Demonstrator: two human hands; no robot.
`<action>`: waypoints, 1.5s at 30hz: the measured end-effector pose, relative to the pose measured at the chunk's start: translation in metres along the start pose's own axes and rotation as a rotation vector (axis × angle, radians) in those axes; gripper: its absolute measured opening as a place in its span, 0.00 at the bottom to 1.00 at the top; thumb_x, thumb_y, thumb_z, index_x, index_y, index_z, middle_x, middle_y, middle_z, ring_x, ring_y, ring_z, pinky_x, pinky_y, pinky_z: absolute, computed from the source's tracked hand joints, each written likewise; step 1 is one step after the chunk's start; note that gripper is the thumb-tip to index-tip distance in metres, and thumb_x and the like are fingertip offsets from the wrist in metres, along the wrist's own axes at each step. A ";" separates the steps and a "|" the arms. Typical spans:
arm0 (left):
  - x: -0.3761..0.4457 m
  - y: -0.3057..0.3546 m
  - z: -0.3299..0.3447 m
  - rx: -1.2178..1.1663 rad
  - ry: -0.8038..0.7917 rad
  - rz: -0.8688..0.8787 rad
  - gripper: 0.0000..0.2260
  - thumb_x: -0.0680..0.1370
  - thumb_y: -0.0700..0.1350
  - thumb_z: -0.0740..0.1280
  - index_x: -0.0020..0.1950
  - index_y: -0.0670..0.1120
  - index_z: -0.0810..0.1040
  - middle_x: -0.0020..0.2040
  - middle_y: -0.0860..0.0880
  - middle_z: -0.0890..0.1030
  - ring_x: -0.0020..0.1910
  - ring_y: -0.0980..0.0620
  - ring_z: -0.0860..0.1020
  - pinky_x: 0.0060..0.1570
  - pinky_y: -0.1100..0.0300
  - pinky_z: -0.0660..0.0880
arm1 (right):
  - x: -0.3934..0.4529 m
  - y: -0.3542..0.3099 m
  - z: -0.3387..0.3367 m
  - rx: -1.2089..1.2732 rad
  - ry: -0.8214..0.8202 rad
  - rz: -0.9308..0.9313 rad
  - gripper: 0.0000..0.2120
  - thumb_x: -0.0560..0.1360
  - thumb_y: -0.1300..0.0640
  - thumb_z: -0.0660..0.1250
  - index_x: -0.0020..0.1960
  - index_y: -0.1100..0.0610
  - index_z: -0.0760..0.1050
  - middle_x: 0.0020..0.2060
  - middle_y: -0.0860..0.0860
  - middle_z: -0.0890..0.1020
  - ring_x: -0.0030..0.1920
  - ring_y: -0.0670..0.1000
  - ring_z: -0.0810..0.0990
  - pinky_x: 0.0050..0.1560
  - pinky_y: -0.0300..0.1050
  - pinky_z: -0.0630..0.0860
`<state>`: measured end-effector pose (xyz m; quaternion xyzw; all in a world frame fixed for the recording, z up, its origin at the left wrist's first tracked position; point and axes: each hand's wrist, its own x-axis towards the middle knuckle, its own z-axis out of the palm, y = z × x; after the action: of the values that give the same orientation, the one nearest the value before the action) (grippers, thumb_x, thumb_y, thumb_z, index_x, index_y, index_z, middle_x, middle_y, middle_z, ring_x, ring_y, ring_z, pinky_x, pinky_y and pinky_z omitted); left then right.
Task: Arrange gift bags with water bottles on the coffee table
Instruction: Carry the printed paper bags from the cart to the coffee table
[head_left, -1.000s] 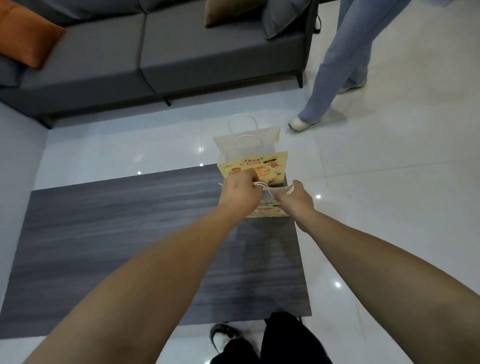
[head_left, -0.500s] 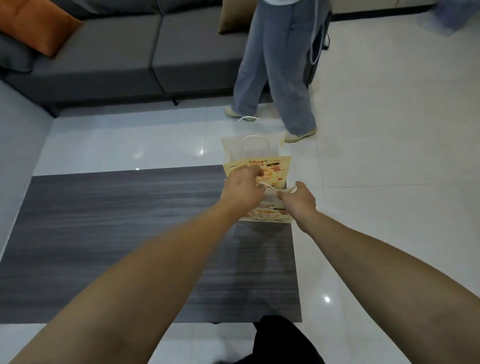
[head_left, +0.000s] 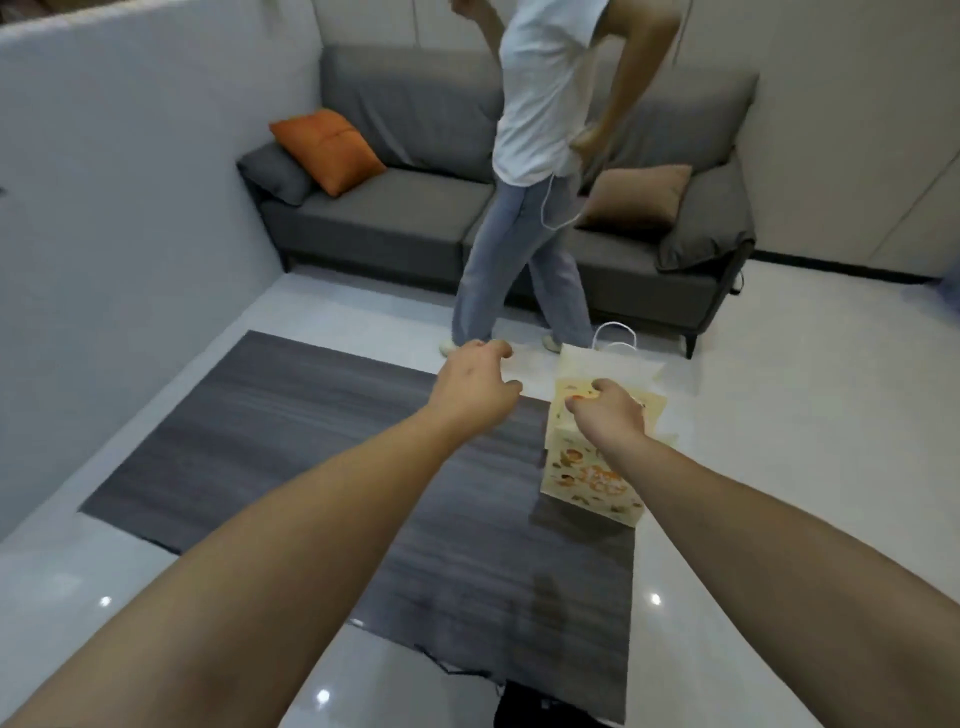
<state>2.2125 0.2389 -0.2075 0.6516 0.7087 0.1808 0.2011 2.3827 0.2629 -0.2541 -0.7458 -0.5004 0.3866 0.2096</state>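
A yellow printed gift bag (head_left: 587, 478) stands upright at the right edge of the dark grey coffee table (head_left: 311, 441). Right behind it stands a plain cream gift bag (head_left: 605, 364) with a white loop handle. My right hand (head_left: 608, 415) hovers over the yellow bag's top with loosely curled fingers, and no handle shows between them. My left hand (head_left: 478, 384) is left of both bags, apart from them, fingers loosely curled and holding nothing. No water bottle is in sight; the bags' insides are hidden.
A person in a white shirt and blue jeans (head_left: 524, 234) walks between the table's far end and a grey sofa (head_left: 415, 218) with an orange cushion (head_left: 327, 150). A grey wall (head_left: 130, 208) runs along the left. Glossy white floor surrounds the table.
Both hands held the yellow bag's handles before; my left hand has let go and moved left, and my right hand has opened above the bag. My head has lifted, and the person has walked left.
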 end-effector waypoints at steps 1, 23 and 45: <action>-0.017 -0.012 -0.019 0.001 0.041 -0.010 0.21 0.79 0.49 0.68 0.72 0.50 0.72 0.68 0.47 0.74 0.61 0.48 0.75 0.56 0.56 0.73 | -0.017 -0.016 0.010 -0.031 -0.026 -0.048 0.27 0.79 0.48 0.67 0.76 0.53 0.67 0.70 0.54 0.74 0.68 0.60 0.73 0.64 0.52 0.73; -0.592 -0.322 -0.245 0.055 0.772 -1.067 0.22 0.78 0.52 0.68 0.71 0.50 0.72 0.68 0.47 0.74 0.66 0.44 0.72 0.60 0.51 0.71 | -0.565 -0.168 0.361 -0.479 -0.855 -1.274 0.30 0.78 0.47 0.68 0.77 0.55 0.65 0.69 0.55 0.76 0.67 0.58 0.75 0.63 0.50 0.72; -1.058 -0.316 -0.190 -0.008 1.061 -2.234 0.24 0.78 0.53 0.69 0.72 0.48 0.72 0.68 0.43 0.74 0.68 0.41 0.72 0.65 0.49 0.72 | -1.064 0.012 0.509 -0.702 -1.885 -1.946 0.31 0.77 0.45 0.69 0.77 0.54 0.66 0.63 0.56 0.79 0.62 0.58 0.78 0.59 0.55 0.78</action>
<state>1.9186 -0.8411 -0.1567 -0.4648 0.8695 0.1538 -0.0649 1.7764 -0.7466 -0.1844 0.4201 -0.8311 0.2937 -0.2158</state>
